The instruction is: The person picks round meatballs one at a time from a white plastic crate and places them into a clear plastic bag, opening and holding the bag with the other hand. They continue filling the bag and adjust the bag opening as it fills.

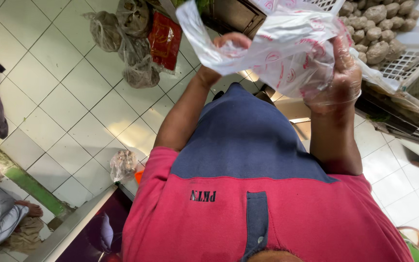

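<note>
White tiles [69, 97]; bag-veiled [287, 48] right hand [343, 73]

White plastic bag [287, 48] with red print, red-and-navy shirt [248, 194], white floor tiles [64, 97]

The person wore a short-sleeved polo shirt, red across the chest and sleeves and navy blue lower down, with a navy button placket. The right hand [343, 73] was covered by a thin, clear plastic glove; the left hand [231, 41] was bare.

Left hand [230, 42] fingers hidden behind the plastic bag [287, 46]; basket [415, 58] cut off.
</note>
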`<state>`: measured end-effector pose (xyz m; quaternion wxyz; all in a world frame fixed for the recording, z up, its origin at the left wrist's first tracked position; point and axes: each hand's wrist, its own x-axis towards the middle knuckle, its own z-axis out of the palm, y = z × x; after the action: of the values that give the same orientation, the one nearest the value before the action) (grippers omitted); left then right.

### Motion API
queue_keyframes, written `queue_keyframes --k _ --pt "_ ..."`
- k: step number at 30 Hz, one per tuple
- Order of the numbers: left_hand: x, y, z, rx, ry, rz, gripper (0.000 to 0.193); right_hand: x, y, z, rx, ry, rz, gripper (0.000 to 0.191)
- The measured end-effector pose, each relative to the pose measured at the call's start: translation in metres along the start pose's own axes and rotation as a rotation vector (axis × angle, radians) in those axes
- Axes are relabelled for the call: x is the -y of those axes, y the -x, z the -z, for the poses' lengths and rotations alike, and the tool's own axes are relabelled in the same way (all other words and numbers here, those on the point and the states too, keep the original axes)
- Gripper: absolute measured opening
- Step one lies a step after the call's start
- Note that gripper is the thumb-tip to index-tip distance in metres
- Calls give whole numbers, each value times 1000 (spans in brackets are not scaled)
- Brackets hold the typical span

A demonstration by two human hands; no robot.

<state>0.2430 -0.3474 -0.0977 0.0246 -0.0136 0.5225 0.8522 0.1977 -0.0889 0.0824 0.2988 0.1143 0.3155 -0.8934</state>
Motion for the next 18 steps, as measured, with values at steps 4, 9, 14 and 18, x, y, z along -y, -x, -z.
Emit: queue_keyframes --k 4,9,14,18 --pt "8 54 3 -63 116 51 23 2 -20 29 6 271 313 44" --pt "15 114 4 -155 193 67 11 -18 -34 49 -39 1138 695 46" --pt "-4 118 -11 -410 38 -69 19 -35 -34 29 -87 2188 1680 62" --pt "-34 112 -25 -312 200 77 14 -46 -33 15 261 1799 1096 52"
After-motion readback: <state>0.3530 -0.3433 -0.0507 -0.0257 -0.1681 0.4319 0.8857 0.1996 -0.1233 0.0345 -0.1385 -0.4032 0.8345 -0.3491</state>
